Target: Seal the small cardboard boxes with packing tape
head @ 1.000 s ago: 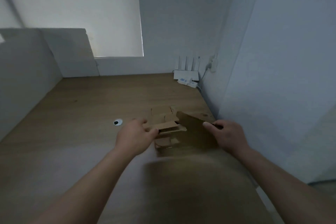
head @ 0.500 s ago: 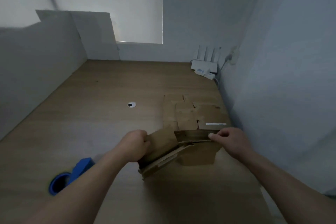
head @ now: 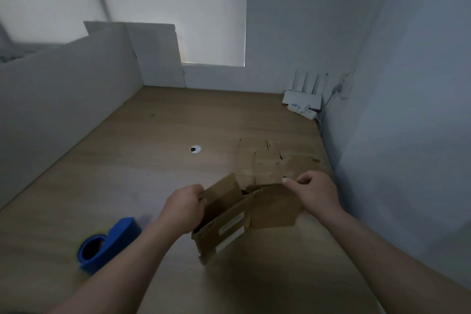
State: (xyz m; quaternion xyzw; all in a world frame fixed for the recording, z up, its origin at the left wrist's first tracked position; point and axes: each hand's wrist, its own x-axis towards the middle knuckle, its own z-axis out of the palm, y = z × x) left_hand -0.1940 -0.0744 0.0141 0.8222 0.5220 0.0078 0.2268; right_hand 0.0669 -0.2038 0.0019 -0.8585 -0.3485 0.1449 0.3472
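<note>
A small brown cardboard box (head: 229, 227), partly unfolded with a white label on its side, is held above the wooden desk. My left hand (head: 183, 208) grips its left flap. My right hand (head: 313, 194) pinches the upper right edge of the box. Behind them a pile of flattened cardboard boxes (head: 270, 160) lies on the desk. A blue tape dispenser (head: 109, 243) with its roll lies on the desk to the left of my left forearm.
The wooden desk (head: 153, 160) is closed in by white panels on the left and a wall on the right. A white router (head: 303, 99) with a power strip stands in the far right corner. A cable grommet (head: 195, 148) sits mid-desk.
Both hands have pulled the box nearer and spread it wider, so its labelled side now shows. The view tilted down and the tape dispenser came further into sight.
</note>
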